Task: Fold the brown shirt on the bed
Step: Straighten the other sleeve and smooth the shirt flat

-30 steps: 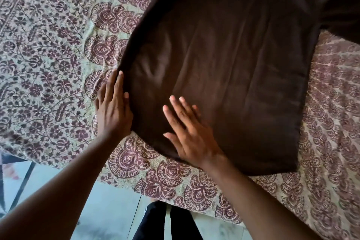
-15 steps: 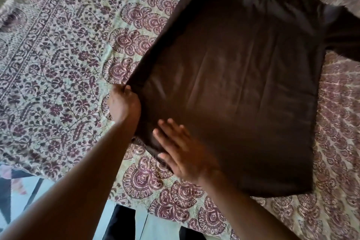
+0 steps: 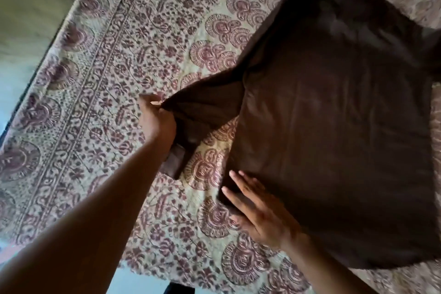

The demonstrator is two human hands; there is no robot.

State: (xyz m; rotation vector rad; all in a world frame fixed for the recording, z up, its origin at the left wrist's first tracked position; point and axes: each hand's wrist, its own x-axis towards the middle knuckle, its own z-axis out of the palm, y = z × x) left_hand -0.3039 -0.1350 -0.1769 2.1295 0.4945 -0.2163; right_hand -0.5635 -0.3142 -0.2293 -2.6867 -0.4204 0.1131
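Observation:
The brown shirt (image 3: 334,131) lies mostly flat on the bed, filling the right half of the view. My left hand (image 3: 156,119) is pinched shut on a part of the shirt, likely a sleeve, and holds it pulled out to the left and lifted off the cover. The held cloth hangs down under that hand. My right hand (image 3: 260,210) rests flat, fingers spread, on the shirt's near left corner. The shirt's far right side runs out of the frame.
The bed (image 3: 100,93) has a cream cover with a maroon floral and fan print. Its left edge meets a pale floor (image 3: 26,38), and the near edge runs along the bottom, where a dark shape shows below.
My left hand has drawn a piece of the shirt out from its left edge, moving it left and up. My right hand stays pressed on the near corner. The view has shifted left.

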